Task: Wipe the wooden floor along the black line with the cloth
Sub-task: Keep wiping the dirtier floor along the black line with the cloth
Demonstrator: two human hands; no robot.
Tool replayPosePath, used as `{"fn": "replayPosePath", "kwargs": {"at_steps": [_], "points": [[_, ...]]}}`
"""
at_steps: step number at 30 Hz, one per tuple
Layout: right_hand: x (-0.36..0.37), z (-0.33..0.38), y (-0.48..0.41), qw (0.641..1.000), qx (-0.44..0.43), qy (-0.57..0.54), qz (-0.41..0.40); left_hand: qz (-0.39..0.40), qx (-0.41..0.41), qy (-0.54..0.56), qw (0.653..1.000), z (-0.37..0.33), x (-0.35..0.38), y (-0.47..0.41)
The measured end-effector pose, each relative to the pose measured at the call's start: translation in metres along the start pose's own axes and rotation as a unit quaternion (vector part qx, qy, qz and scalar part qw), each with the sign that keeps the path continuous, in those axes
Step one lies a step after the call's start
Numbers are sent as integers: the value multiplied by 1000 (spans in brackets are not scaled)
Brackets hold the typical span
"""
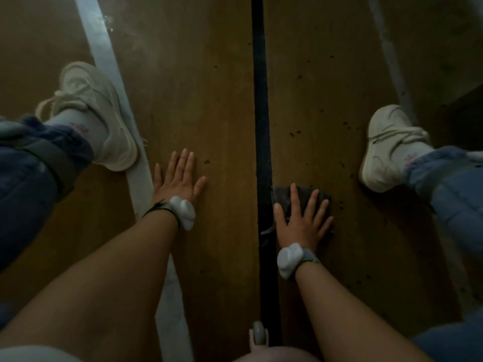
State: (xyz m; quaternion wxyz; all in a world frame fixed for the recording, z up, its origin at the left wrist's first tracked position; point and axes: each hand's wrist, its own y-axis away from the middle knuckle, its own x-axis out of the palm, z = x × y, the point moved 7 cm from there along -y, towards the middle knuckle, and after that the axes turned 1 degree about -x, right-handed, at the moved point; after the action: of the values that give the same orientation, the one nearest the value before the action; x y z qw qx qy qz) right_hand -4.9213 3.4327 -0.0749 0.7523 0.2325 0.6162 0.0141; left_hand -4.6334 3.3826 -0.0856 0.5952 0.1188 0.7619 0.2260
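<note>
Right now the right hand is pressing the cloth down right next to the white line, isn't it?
Not quite. The head view shows the right hand pressing the cloth down right next to the black line, not the white line.

Two hands [179, 178] [300, 226], two shoes [99, 113] [384, 150], one cloth [281, 195], one black line [261, 100], perhaps two white stripes [109, 66] [389, 56]

Dim light falls on a brown wooden floor [203, 105] flecked with dark specks [296, 132]. A white stripe [104, 53] crosses its left side at a slant; a fainter pale stripe [386, 48] runs along the right.
</note>
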Motion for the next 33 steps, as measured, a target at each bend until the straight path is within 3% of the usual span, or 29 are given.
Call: {"fn": "replayPosePath", "kwargs": {"at_steps": [12,18,21,25,29,33], "points": [[13,22,22,999,-32,43,-3,-36,21,9,999,0,2,12],[44,77,72,984,-159,71,30,-50,18,14,998,10,9,27],[58,95,97,969,-240,57,-14,-50,16,19,998,15,10,34],[58,88,92,961,-269,63,-30,-77,15,20,997,15,13,44],[50,61,78,968,-242,71,-4,-83,23,4,996,11,23,61],[23,-20,56,996,-64,61,-26,-54,36,2,998,7,37,72]]}}
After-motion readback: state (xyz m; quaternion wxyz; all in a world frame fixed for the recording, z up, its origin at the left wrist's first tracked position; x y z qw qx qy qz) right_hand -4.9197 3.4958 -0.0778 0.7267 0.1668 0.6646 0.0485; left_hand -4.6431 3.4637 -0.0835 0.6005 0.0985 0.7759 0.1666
